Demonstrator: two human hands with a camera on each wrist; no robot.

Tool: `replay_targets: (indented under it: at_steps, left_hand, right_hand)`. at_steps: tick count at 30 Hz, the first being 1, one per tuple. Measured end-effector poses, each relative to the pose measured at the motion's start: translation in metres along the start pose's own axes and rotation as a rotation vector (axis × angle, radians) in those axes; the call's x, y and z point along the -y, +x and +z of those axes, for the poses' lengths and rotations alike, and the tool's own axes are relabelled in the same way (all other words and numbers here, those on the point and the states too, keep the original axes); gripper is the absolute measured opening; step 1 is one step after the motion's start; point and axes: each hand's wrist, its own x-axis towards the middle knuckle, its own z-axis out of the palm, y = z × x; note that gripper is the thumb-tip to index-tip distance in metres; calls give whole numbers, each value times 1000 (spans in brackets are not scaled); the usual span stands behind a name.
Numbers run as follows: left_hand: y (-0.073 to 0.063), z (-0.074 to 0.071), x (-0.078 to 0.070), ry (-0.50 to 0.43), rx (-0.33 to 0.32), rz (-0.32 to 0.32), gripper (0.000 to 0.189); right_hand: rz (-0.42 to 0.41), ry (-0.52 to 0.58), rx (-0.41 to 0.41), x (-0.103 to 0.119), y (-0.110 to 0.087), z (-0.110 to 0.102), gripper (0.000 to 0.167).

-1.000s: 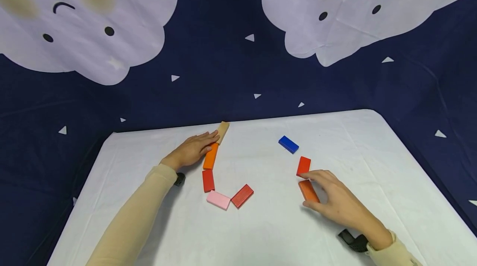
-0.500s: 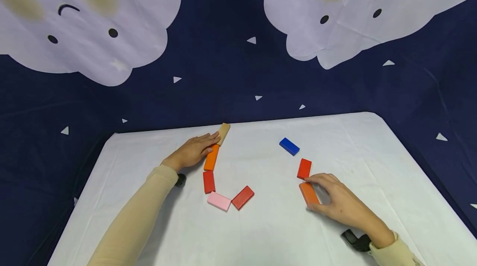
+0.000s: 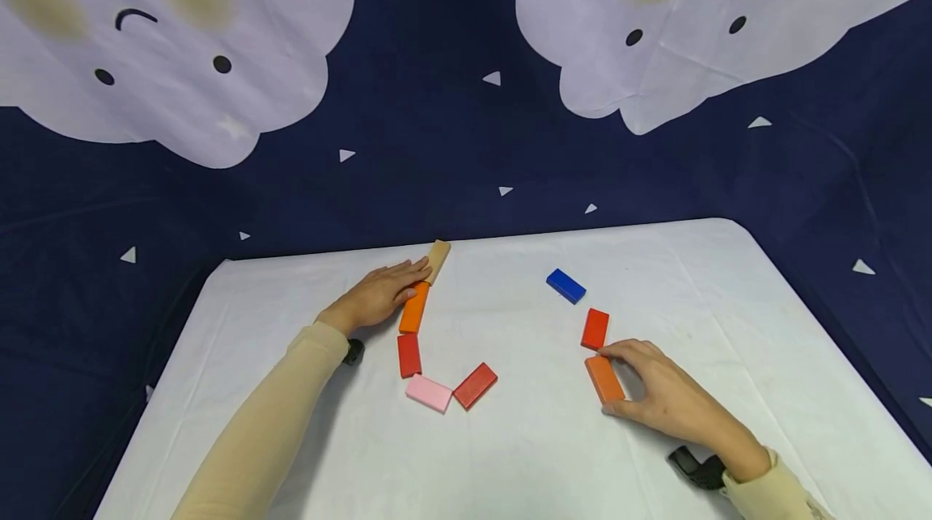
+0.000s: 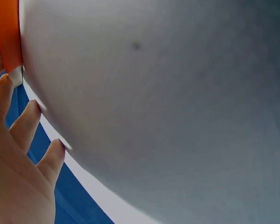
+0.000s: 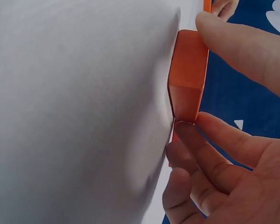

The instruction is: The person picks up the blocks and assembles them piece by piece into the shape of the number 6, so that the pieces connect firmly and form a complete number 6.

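My right hand [image 3: 658, 395] pinches a dark orange wooden block [image 3: 603, 378] by its two ends, thumb at the near end and fingers at the far end. In the right wrist view that block [image 5: 186, 70] lies flat on the white cloth. Just beyond it is a red block [image 3: 595, 329], close to my fingertips. My left hand [image 3: 374, 293] lies with fingers extended over the place where a bright orange block [image 3: 413, 310] meets a natural wood block [image 3: 438, 260]. In the left wrist view its fingertips are near the orange block [image 4: 7, 35].
A red block [image 3: 409, 356], a pink block [image 3: 429, 393] and a darker red block [image 3: 476, 386] continue the left curve, nearly end to end. A blue block [image 3: 565, 285] lies at the back right. Dark blue fabric [image 3: 437, 180] hangs behind the white-covered table [image 3: 524, 455].
My right fingers have drawn back from the red block to the orange block's far end, and the thumb has come in against its near end. My left hand has stayed in place.
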Motion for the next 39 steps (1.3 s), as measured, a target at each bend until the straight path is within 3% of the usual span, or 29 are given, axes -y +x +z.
replay_targets:
  at_steps: [15,39]
  left_hand:
    - [2,-2,2,0,1,-5,52]
    - [-1,0,0,14,-16,19,52]
  right_hand:
    - [16,14,22,-3,8,0,69]
    - [17,2,-70,17,12,-9,64]
